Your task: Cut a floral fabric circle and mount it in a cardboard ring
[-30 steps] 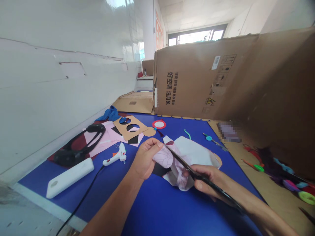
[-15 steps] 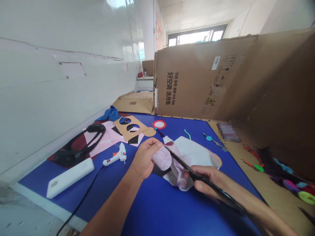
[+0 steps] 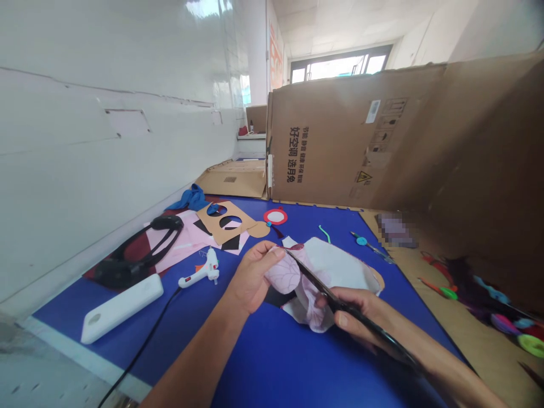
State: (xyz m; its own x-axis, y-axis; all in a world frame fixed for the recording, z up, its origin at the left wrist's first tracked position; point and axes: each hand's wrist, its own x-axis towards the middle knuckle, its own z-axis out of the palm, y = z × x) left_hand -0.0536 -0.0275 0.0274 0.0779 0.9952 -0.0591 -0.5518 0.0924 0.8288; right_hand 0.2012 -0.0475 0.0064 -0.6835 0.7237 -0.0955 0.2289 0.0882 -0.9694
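Note:
My left hand (image 3: 255, 275) pinches the edge of a pale lilac fabric piece (image 3: 283, 275) with purple web-like lines. My right hand (image 3: 361, 309) is closed around dark scissors (image 3: 312, 277), whose blades point up and left and reach the cloth's upper edge beside my left fingertips. The rest of the fabric hangs crumpled under the blades, its pale underside (image 3: 314, 323) partly showing. Behind it lies a large white piece (image 3: 344, 260) with a thin reddish edge. A black piece (image 3: 280, 297) shows below the cloth.
On the blue table (image 3: 255, 362) are a white glue gun (image 3: 203, 272) with a cord, a white oblong case (image 3: 123, 309), black headphones (image 3: 140, 252), a cardboard sheet with holes (image 3: 221, 232) and a red ring (image 3: 275, 216). Compasses (image 3: 369, 246) lie right. A large cardboard box wall (image 3: 331, 147) stands behind.
The view has shifted very slightly. Both hands keep nearly the same places, with the lilac fabric turned a little more open beside the scissor blades.

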